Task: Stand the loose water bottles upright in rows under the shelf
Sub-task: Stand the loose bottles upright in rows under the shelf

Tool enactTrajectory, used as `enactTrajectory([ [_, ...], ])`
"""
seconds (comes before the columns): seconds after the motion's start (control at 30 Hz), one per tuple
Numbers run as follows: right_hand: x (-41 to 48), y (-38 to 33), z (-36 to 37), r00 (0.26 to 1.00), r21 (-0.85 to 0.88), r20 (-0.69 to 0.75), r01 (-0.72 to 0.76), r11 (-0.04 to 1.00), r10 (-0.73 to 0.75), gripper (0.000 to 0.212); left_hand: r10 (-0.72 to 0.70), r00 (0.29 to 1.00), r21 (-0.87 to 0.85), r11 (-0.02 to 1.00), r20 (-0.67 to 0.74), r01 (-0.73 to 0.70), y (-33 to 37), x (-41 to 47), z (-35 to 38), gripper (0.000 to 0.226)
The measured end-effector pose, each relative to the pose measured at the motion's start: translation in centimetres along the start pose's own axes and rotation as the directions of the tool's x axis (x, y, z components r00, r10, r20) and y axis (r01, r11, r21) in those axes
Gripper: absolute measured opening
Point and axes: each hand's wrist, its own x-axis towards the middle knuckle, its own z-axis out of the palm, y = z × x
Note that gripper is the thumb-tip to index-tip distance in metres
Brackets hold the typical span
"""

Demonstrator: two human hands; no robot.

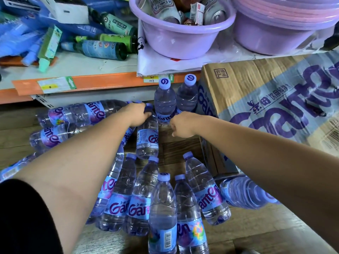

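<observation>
Two clear water bottles with pale purple caps [164, 101] [187, 95] stand upright side by side under the orange shelf edge [102, 82]. My left hand [137, 114] grips the cap end of a third bottle [147, 139] just in front of them. My right hand [180, 125] hovers beside it with fingers curled and nothing visible in it. Several more bottles [163, 213] stand or lean in a cluster close to me. Others lie flat on the wooden floor at the left [78, 112].
A large cardboard water carton [266, 99] stands at the right against the upright bottles. One bottle [245, 192] lies on its side by the carton's base. On the shelf above sit purple basins [181, 33] and dark green bottles [102, 49].
</observation>
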Motion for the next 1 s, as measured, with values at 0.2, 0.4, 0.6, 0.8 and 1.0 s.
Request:
enactTrajectory([
  [0.2, 2.4, -0.2, 1.1, 0.999, 0.044, 0.042, -0.013, 0.999, 0.012, 0.034, 0.053, 0.999, 0.040, 0.998, -0.004, -0.053, 0.2, 1.5, 1.5, 0.040],
  [0.4, 4.3, 0.0, 2.0, 0.997, 0.073, 0.076, -0.016, 0.997, 0.011, 0.033, -0.021, 0.999, 0.094, 0.995, -0.031, 0.024, 0.5, 4.6, 2.2, 0.040],
  [0.6, 4.5, 0.1, 2.0, 0.988, 0.080, 0.154, 0.003, 0.997, -0.016, 0.054, -0.096, 0.993, 0.107, 0.990, 0.063, 0.089, 1.8, 6.1, 2.1, 0.051],
  [0.8, 3.3, -0.2, 2.2, 0.914, -0.009, 0.405, -0.035, 0.999, 0.035, 0.071, -0.171, 0.984, -0.142, 0.974, 0.048, 0.176, 1.2, 5.5, 1.1, 0.054],
  [1.0, 2.6, -1.2, 4.8, 0.865, -0.177, 0.499, 0.052, 0.983, 0.044, 0.045, -0.173, 0.985, -0.421, 0.895, -0.018, 0.150, 0.3, 4.6, -0.3, 0.047],
])
